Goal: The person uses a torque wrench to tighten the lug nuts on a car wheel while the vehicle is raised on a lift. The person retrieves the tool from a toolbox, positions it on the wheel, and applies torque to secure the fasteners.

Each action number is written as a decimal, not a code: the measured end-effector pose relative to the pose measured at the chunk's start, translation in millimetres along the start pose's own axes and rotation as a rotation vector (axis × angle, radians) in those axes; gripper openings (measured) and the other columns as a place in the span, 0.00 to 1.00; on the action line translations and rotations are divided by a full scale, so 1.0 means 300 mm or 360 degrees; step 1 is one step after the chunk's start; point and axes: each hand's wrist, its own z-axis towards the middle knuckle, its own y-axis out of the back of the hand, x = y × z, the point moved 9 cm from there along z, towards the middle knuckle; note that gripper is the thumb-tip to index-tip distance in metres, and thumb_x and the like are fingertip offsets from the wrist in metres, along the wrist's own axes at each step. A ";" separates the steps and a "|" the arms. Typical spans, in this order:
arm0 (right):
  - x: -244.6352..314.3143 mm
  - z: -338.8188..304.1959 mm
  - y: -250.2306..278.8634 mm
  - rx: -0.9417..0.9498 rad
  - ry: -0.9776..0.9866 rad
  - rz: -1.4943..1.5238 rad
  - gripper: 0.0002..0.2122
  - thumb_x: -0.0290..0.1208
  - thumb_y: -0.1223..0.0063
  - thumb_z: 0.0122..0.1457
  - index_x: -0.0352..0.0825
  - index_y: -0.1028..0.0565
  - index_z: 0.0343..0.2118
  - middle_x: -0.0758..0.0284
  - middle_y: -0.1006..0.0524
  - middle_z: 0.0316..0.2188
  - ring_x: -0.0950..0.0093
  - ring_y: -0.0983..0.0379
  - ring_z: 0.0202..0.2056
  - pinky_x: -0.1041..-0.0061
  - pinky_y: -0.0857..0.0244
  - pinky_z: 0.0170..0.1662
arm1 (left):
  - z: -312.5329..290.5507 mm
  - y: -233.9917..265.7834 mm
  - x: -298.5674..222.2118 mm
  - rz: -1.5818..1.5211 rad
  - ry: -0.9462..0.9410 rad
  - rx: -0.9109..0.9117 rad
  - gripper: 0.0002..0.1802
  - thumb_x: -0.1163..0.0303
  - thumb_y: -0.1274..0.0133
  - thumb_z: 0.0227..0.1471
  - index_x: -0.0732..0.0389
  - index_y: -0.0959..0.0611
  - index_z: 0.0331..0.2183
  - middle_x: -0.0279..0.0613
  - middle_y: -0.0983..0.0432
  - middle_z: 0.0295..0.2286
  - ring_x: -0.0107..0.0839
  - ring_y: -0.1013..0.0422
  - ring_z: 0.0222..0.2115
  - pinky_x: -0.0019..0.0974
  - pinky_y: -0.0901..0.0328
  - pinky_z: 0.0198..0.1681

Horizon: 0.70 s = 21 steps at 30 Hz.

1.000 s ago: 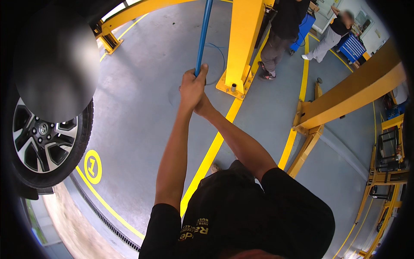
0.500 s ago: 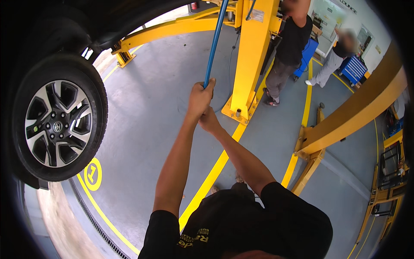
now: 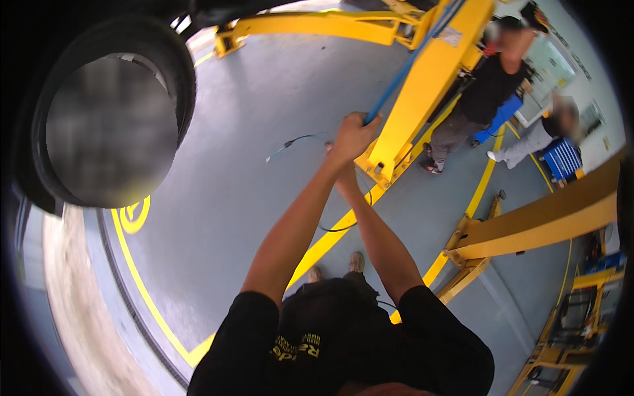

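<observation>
One yellow post [image 3: 426, 99] stands just right of the left hand [image 3: 356, 137]. That hand is closed round a blue hose [image 3: 396, 84] rising rightward from it; judged light, flexible, smooth, best gripped full-fist along its straight run. Right hand [image 3: 340, 167], just below: partly hidden, grip cannot be told. Dark fitting [image 3: 288, 143]: left of both.

The grey floor [image 3: 224, 218] is brightly lit, with a pale sheen spread across its upper left; lines are bowed toward the blackened rim, and the wheel [image 3: 186, 105] is largely masked by round blur.
</observation>
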 end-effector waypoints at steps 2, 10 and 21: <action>-0.018 -0.010 -0.017 0.0057 -0.0125 0.0091 0.12 0.36 0.41 0.61 0.33 0.22 0.40 0.55 0.17 0.34 0.58 0.18 0.39 0.58 0.30 0.41 | -0.018 0.029 0.038 0.0024 0.0079 -0.0030 0.30 0.49 0.42 0.59 0.66 0.24 0.19 0.42 0.39 0.14 0.30 0.40 0.17 0.44 0.42 0.25; 0.184 0.068 -0.105 0.0440 -0.0445 0.1252 0.20 0.31 0.41 0.64 0.35 0.30 0.57 0.62 0.24 0.50 0.69 0.27 0.53 0.65 0.31 0.53 | -0.069 0.170 -0.021 0.0187 -0.0022 -0.0124 0.31 0.46 0.44 0.59 0.71 0.17 0.30 0.56 0.24 0.23 0.48 0.30 0.25 0.52 0.33 0.35; 0.353 -0.175 -0.085 0.0903 -0.0524 0.0488 0.34 0.49 0.25 0.49 0.38 0.24 0.57 0.51 0.28 0.59 0.56 0.34 0.62 0.61 0.40 0.65 | -0.115 0.191 0.105 0.0192 0.0026 0.0076 0.25 0.51 0.43 0.62 0.59 0.24 0.21 0.30 0.35 0.14 0.23 0.41 0.16 0.35 0.45 0.21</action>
